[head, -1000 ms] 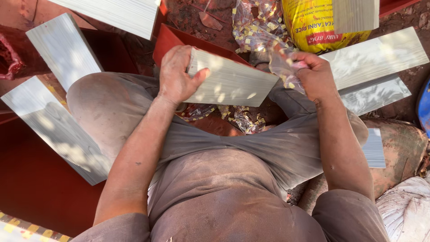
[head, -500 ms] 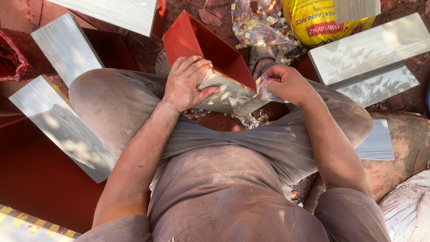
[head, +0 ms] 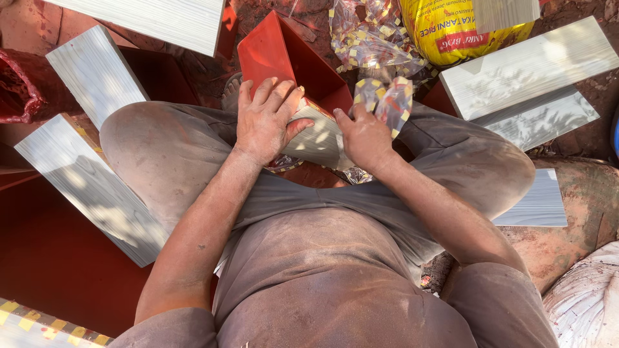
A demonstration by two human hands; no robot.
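Note:
I sit cross-legged and look down at my lap. My left hand (head: 265, 118) lies flat on a folded metal channel (head: 284, 58), red inside and silver-grey outside, tilted up between my knees. My right hand (head: 364, 136) grips the channel's near end and pinches a strip of clear plastic wrap (head: 385, 96) with yellow and red squares, peeled off the silver face (head: 320, 138).
Several silver metal panels lie around: two at left (head: 93, 77), one along the top (head: 155, 19), two at right (head: 525, 71). A heap of peeled plastic wrap (head: 361, 38) and a yellow sack (head: 458, 32) sit beyond my knees. Red sheet (head: 51, 264) lies lower left.
The channel turned from lying flat, silver face up, to tilted with its red inside showing. Both hands drew in closer to my lap, and the right hand pulled the wrap strip free.

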